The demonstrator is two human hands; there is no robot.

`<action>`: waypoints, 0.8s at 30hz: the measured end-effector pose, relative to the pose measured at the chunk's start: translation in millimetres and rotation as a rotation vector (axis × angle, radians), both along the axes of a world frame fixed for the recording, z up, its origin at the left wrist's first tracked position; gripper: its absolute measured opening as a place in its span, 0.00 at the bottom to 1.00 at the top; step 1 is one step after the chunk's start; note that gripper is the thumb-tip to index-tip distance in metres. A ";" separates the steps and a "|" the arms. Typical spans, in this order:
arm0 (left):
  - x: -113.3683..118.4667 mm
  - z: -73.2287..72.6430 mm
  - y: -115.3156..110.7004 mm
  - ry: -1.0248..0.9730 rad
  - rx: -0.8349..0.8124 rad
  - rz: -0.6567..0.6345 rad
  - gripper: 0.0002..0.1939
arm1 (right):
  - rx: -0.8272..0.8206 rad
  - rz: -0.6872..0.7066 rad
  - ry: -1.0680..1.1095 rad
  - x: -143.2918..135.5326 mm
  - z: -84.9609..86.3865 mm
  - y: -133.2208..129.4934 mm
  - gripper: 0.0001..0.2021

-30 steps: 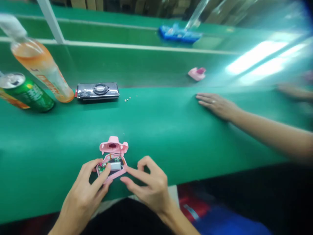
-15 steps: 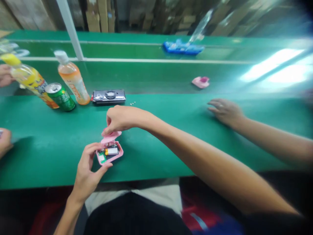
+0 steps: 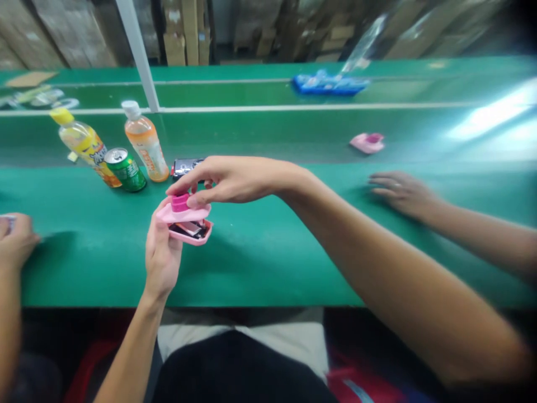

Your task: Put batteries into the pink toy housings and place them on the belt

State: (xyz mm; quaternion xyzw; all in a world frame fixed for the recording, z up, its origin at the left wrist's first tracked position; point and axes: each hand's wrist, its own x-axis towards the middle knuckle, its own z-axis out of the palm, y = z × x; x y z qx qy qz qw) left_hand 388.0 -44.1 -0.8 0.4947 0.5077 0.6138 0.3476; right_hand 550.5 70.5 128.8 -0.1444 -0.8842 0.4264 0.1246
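Note:
My left hand (image 3: 163, 260) is closed around the left side of a pink plastic case (image 3: 196, 239) and holds it above the table. Dark and pale parts show inside the case through a gap. Over it sits a pink lid (image 3: 184, 214), tilted, with a magenta raised piece (image 3: 180, 202) on top. The thumb and fingers of my right hand (image 3: 210, 182) pinch this lid at the magenta piece. Behind my right hand lies a black device (image 3: 184, 167), partly covered by it.
Two bottles, one yellow-capped (image 3: 86, 143) and one white-capped (image 3: 145, 143), stand by a green can (image 3: 126, 169). Co-workers' hands rest left (image 3: 17, 238) and right (image 3: 398, 187). A pink part (image 3: 368, 143) and a blue tray (image 3: 329, 84) lie farther back.
The case has risen off its earlier low position and tipped, and the lid has come down over the opening. My right hand has shifted its grip on the lid. The view has turned slightly left.

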 end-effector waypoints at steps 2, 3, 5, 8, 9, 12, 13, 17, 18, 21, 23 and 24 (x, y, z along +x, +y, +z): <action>5.3 2.0 4.1 -0.041 -0.013 -0.005 0.31 | 0.000 -0.052 0.041 2.3 -4.4 0.0 0.12; 8.4 2.6 6.1 -0.058 -0.021 0.004 0.31 | 0.006 -0.071 0.044 3.8 -7.7 -1.6 0.12; 15.3 3.9 9.5 -0.070 -0.041 0.026 0.33 | 0.046 -0.165 0.056 7.1 -16.2 -8.8 0.12; 26.3 6.8 12.6 -0.114 -0.047 0.037 0.33 | 0.151 -0.592 0.182 11.0 -32.6 -31.0 0.10; 29.8 7.8 13.2 -0.147 -0.038 0.029 0.32 | 0.161 -0.743 0.224 11.8 -39.0 -40.3 0.13; 38.2 9.1 14.5 -0.251 -0.001 0.001 0.28 | 0.113 -0.915 0.283 12.2 -59.0 -66.0 0.18; 40.3 8.7 15.1 -0.274 0.001 -0.008 0.27 | 0.097 -0.894 0.304 11.6 -65.4 -72.0 0.16; 46.5 3.5 18.0 -0.356 -0.005 -0.017 0.24 | 0.129 -0.863 0.439 8.7 -87.4 -81.2 0.11; 48.1 1.6 18.5 -0.387 -0.005 -0.022 0.23 | 0.161 -0.889 0.456 8.6 -92.0 -81.3 0.12; 55.0 -4.3 17.2 -0.470 -0.007 -0.036 0.19 | 0.226 -1.001 0.488 9.5 -103.7 -81.3 0.15; 60.4 -9.1 13.9 -0.510 -0.028 -0.048 0.19 | 0.158 -1.064 0.530 9.8 -110.3 -82.7 0.15; 62.7 -11.8 11.7 -0.523 -0.043 -0.056 0.20 | 0.094 -1.091 0.550 9.4 -113.3 -84.1 0.14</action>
